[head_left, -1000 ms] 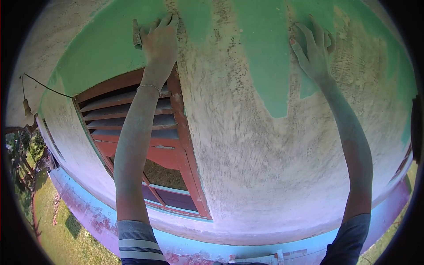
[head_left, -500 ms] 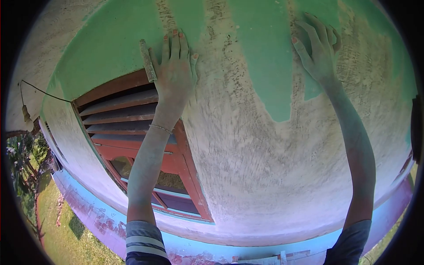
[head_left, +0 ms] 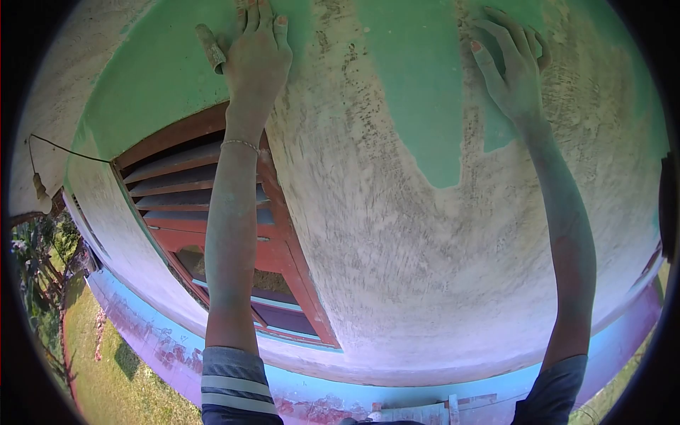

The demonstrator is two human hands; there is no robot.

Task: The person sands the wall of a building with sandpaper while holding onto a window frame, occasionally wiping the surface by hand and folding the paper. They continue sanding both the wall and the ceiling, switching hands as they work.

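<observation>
At the far left of the frame a thin wire (head_left: 64, 145) droops along the wall's edge, and grass (head_left: 85, 354) lies far below at the lower left. The view looks down from a height, so leaning too far toward that side and losing footing is probably the gravest risk.

Right of the wire, a louvred window (head_left: 177, 188) runs under the left forearm, with the top of its brown frame just below the left hand (head_left: 256, 60). That hand sits at upper left of centre. Its fingers are stretched almost flat on the green paint (head_left: 425, 92), and the thumb side clamps a small worn sanding strip (head_left: 211, 44) whose end sticks out to the left. With so little of the strip under the hand, it could slide free and drop. A long downward stroke could also knock the knuckles on the frame. The freest room for this hand is upward and to the right.

Across the centre, the bare plaster wall (head_left: 397, 241) is broad and unobstructed down to the blue band (head_left: 312, 389) at the bottom.

At upper right, the right hand (head_left: 513, 71) is spread open and holds nothing, bracing on the wall where green meets plaster. Dust on that chalky surface could let the palm skid. There is open wall on every side of it.
</observation>
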